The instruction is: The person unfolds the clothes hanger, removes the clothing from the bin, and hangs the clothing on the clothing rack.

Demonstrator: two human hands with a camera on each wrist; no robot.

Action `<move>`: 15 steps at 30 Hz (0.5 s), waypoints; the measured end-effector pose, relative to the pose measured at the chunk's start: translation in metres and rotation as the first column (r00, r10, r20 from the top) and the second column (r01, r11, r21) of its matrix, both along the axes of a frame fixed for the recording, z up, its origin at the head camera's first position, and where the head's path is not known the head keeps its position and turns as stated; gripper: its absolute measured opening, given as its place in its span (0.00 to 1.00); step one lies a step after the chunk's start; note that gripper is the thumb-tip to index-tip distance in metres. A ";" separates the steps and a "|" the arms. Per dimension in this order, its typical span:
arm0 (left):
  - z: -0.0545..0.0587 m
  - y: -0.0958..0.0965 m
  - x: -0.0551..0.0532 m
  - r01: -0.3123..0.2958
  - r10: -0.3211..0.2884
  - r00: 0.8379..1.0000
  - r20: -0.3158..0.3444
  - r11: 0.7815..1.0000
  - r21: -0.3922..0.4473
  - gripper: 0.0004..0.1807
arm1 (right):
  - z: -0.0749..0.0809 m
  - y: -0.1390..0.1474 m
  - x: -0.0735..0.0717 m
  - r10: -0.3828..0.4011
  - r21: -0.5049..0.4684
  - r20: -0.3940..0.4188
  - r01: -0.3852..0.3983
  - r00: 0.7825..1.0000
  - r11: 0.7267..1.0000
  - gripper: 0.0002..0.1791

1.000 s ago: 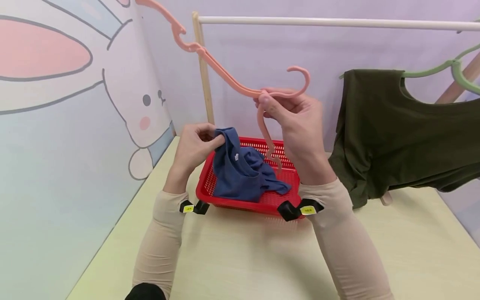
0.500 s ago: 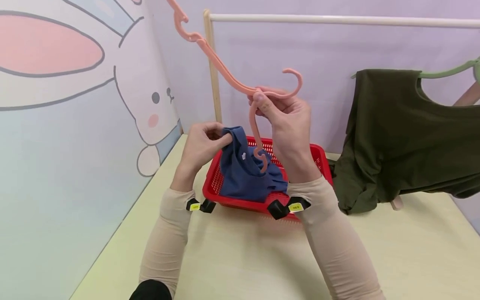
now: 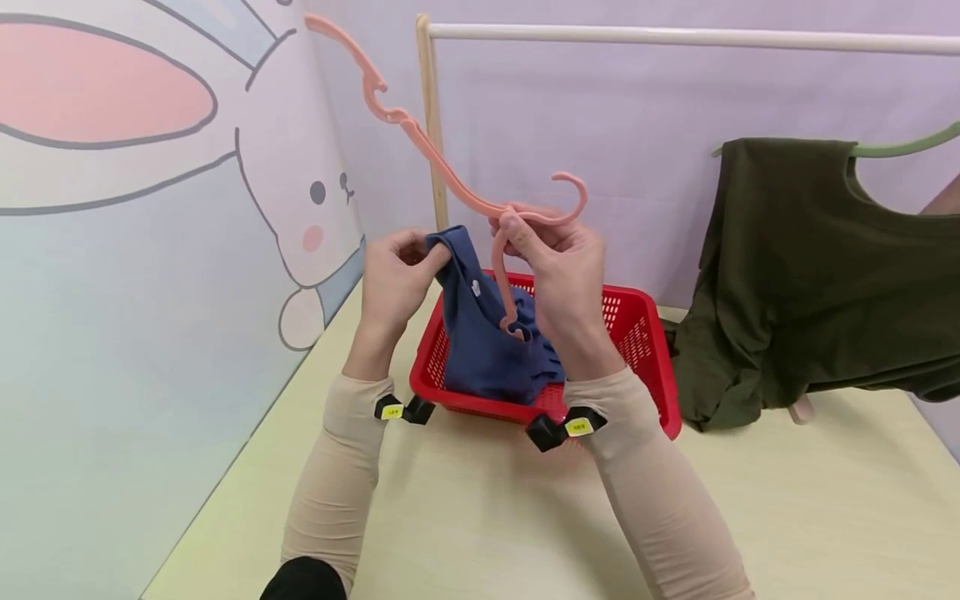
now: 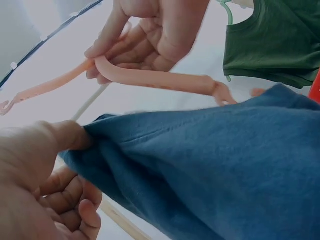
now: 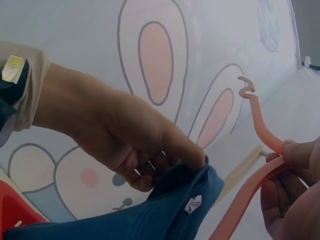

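My left hand (image 3: 392,279) pinches the neckline of a blue T-shirt (image 3: 480,342) between thumb and fingers and lifts it, while the rest of the shirt droops into the red basket (image 3: 645,350). A small white label (image 3: 476,288) shows inside the collar. With thumb and fingertips my right hand (image 3: 566,271) grips a pink clothes hanger (image 3: 442,167) near the base of its hook. One hanger arm points up to the left; the other hangs down, its tip overlapping the shirt's neck opening in the head view. In the left wrist view the hanger (image 4: 155,81) passes just above the cloth (image 4: 215,155).
A dark green shirt (image 3: 810,275) hangs on a green hanger (image 3: 911,146) at the right. The white rail (image 3: 637,35) of a wooden-post rack runs across the back. A wall with a painted rabbit (image 3: 277,183) stands close on the left. The pale tabletop (image 3: 465,508) lies beneath.
The right hand with the hanger has moved left and lower, bringing the hanging arm's tip over the shirt's neck opening. The left hand has raised the collar slightly. The head view has shifted a little.
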State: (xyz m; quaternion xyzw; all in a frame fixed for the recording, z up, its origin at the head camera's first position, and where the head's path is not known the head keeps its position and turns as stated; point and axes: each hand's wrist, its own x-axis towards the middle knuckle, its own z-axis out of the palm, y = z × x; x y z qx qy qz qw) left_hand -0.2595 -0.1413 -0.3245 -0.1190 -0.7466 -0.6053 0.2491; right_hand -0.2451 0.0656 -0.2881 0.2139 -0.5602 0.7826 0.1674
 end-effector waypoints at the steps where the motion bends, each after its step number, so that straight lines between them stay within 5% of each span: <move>1: 0.000 0.000 0.000 -0.015 0.015 1.000 -0.001 1.000 0.013 0.10 | -0.002 0.000 0.000 0.003 0.001 0.005 -0.003 1.000 1.000 0.15; 15: 0.005 -0.007 -0.003 -0.127 0.141 0.989 -0.044 0.964 0.232 0.06 | -0.019 0.000 0.002 0.011 0.038 0.019 -0.012 1.000 0.999 0.13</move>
